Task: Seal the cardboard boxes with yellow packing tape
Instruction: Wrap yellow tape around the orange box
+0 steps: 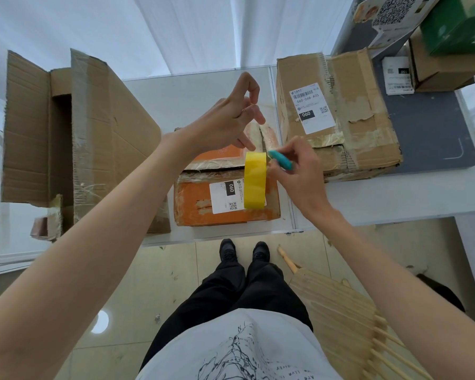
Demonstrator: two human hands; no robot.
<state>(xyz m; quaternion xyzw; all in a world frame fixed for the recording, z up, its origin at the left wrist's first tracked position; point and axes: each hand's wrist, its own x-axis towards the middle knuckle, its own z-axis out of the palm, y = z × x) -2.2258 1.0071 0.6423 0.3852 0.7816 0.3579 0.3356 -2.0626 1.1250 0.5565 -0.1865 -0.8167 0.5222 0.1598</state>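
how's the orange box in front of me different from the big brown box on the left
The orange box is closed, with its flaps down and a white label on top; the big brown box stands open with its flaps up. The orange box looks smaller and is orange on its top face; the big brown box looks taller and plain brown. Both are worn cardboard with old tape on them.

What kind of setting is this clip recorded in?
Probably a parcel packing or mailroom corner. Used brown cardboard boxes with barcoded shipping labels sit on a white table, an orange cardboard box carries another label, and the hands hold a yellow packing tape roll.
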